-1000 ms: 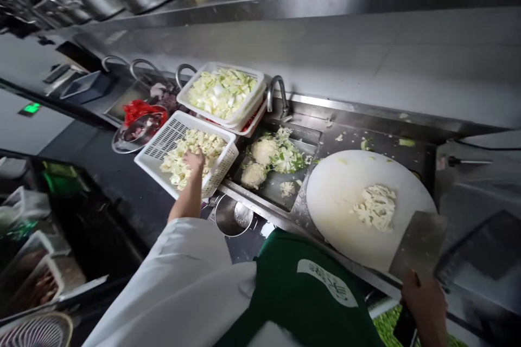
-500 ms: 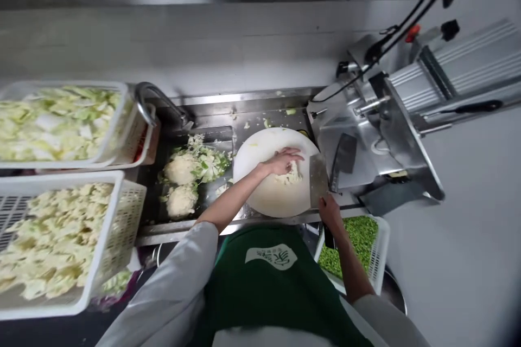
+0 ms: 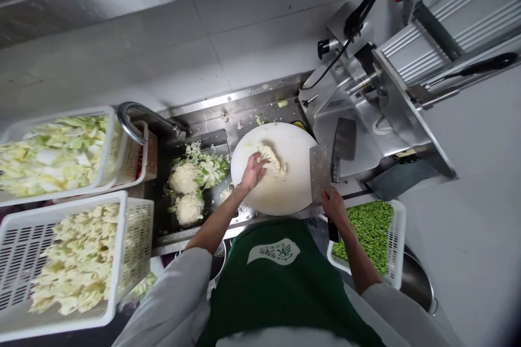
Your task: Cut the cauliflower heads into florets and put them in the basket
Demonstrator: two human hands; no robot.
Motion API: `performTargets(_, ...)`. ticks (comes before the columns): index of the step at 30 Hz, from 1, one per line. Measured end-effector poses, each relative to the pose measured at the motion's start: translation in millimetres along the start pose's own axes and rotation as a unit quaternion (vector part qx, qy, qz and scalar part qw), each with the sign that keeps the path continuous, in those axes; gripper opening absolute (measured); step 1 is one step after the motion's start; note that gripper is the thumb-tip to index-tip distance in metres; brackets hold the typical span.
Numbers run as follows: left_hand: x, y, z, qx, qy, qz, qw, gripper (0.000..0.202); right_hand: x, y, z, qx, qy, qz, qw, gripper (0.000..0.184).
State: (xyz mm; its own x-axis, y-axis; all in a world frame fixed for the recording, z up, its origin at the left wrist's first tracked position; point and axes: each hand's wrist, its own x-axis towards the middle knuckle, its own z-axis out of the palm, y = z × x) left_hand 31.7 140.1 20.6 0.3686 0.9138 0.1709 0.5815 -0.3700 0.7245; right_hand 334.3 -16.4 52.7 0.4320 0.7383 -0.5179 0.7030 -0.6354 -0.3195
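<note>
My left hand (image 3: 253, 171) is closed on a pale piece of cauliflower (image 3: 268, 156) at the left part of the round white cutting board (image 3: 285, 200). My right hand (image 3: 334, 207) grips the handle of a cleaver (image 3: 321, 171), its broad blade resting over the board's right edge. Two cauliflower heads (image 3: 190, 209) lie in the sink on the left, with green leaves and trimmings (image 3: 212, 169) behind them.
Left stand white baskets of cut cauliflower (image 3: 77, 260) and chopped cabbage (image 3: 52, 152), beside a curved faucet (image 3: 132, 119). A second cleaver (image 3: 345, 140) lies by the metal slicing machine (image 3: 391, 87). A basket of chopped greens (image 3: 366, 230) sits low on the right.
My left hand has drawn back leftward across the board, and the cauliflower piece now shows beyond its fingers. My right hand keeps the cleaver at the board's right edge. The view has tilted.
</note>
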Motion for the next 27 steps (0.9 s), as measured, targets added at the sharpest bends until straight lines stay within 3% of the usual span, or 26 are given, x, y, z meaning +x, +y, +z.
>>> performTargets(3, -21.7, 2.2, -13.5, 0.051, -0.02, 0.051, 0.997, 0.023, 0.3, -0.3, 1.5, -0.005, -0.004, 0.002, 1.0, 0.038)
performTargets(5, -12.8, 9.3, -24.8, 0.083, -0.02, 0.062, 0.994, 0.027, 0.1, -0.9, 1.4, -0.012, 0.0, -0.002, 1.0, 0.038)
performTargets(7, 14.3, 17.6, -33.3, 0.125, -0.071, 0.082, 0.986, 0.037, -0.4, -1.6, 0.3, -0.02, 0.007, -0.005, 1.0, 0.038)
performTargets(9, 49.3, 23.9, -37.3, 0.173, -0.176, 0.107, 0.963, 0.046, -1.0, -2.7, -1.3, -0.024, 0.009, -0.005, 1.0, 0.038)
performTargets(11, 77.3, 27.2, -38.3, 0.21, -0.249, 0.095, 0.941, 0.04, -1.6, -3.7, -2.7, -0.028, 0.008, 0.001, 1.0, 0.037)
performTargets(12, 84.6, 28.1, -38.4, 0.225, -0.248, 0.068, 0.94, 0.035, -1.8, -4.1, -3.1, -0.027, 0.005, 0.004, 1.0, 0.038)
performTargets(14, 82.7, 29.3, -38.7, 0.244, -0.194, 0.004, 0.95, 0.032, -2.0, -4.6, -2.7, -0.025, 0.001, 0.007, 1.0, 0.038)
performTargets(16, 63.1, 29.8, -40.7, 0.229, -0.148, -0.045, 0.961, 0.036, -2.1, -4.9, -1.2, -0.02, 0.001, 0.008, 1.0, 0.038)
performTargets(19, 28.9, 27.0, -46.3, 0.172, -0.146, -0.073, 0.971, 0.039, -2.4, -6.7, 1.1, -0.015, 0.0, 0.01, 1.0, 0.036)
performTargets(21, 20.5, 21.9, -47.1, 0.144, -0.119, -0.05, 0.981, 0.041, -2.9, -8.9, 0.5, -0.015, -0.003, 0.013, 1.0, 0.035)
performTargets(23, 26.2, 15.2, -41.9, 0.107, -0.116, 0.021, 0.987, 0.049, -3.8, -11.1, -2.3, -0.015, -0.009, 0.015, 1.0, 0.036)
performTargets(25, 37.8, 8.7, -31.4, 0.057, -0.169, 0.092, 0.98, 0.057, -5.8, -12.8, -6.4, -0.013, -0.016, 0.016, 1.0, 0.036)
performTargets(27, 44.7, 4.1, -18.3, 0.011, -0.202, 0.097, 0.975, 0.055, -9.6, -14.7, -9.9, -0.007, -0.023, 0.015, 1.0, 0.035)
